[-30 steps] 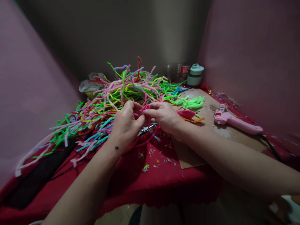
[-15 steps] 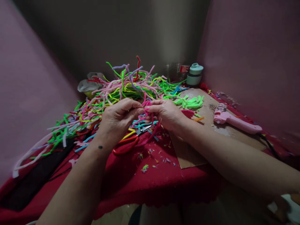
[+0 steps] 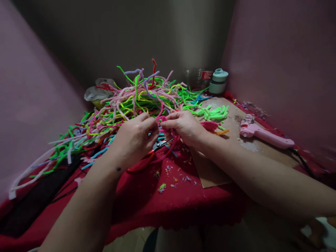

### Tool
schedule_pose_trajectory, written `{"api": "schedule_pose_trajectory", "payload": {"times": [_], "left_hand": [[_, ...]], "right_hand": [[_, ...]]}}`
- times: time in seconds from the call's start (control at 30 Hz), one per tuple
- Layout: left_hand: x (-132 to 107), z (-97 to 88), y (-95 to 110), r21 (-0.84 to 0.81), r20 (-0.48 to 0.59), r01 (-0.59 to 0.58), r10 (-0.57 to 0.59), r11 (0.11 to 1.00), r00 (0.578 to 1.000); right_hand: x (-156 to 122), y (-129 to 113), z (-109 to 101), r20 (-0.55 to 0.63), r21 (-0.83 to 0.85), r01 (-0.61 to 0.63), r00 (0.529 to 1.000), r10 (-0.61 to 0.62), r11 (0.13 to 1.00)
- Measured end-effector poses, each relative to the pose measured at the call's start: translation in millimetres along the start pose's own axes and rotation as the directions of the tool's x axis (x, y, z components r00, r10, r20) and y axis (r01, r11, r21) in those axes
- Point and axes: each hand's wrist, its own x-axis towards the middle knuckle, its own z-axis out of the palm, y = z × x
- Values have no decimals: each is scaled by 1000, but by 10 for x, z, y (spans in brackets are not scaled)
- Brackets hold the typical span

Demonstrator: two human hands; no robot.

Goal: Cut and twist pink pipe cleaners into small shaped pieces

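A hot-pink pipe cleaner point(image 3: 173, 134) is bent into loops between my hands, with a tail curving down toward the tablecloth. My right hand point(image 3: 185, 127) pinches its looped part between thumb and fingers. Close beside it, my left hand point(image 3: 139, 136) is closed with its back toward me, fingertips at the pink loops; its grip is partly hidden. Scissors point(image 3: 141, 163) with red-orange handles lie under my hands, blades pointing right, partly covered by the left hand. Short blue pipe cleaners point(image 3: 161, 134) lie just behind the blades.
A tall heap of coloured pipe cleaners point(image 3: 147, 94) fills the back. On the cardboard point(image 3: 210, 171) at right lies a pink glue gun point(image 3: 270, 136), near bright green pieces point(image 3: 214, 112). A lidded bottle point(image 3: 218, 82) stands behind. Scraps dot the red tablecloth point(image 3: 162, 206).
My left hand has rolled over, so its back now faces me and its fingers curl down, covering more of the scissors. My right hand keeps its pinch on the pink pipe cleaner.
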Motion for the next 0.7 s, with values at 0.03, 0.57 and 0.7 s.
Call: {"api": "schedule_pose_trajectory", "payload": {"times": [0.03, 0.57, 0.7], "left_hand": [[-6, 14, 8, 33, 2, 7, -7, 999, 1000], [-38, 188, 174, 143, -27, 40, -36, 989, 999], [6, 120, 109, -426, -67, 184, -234, 886, 970]], "right_hand": [[1, 3, 3, -3, 1, -2, 1000, 2, 1000], [19, 52, 14, -63, 66, 34, 998, -30, 997], [30, 22, -6, -50, 180, -15, 998, 24, 984]]}}
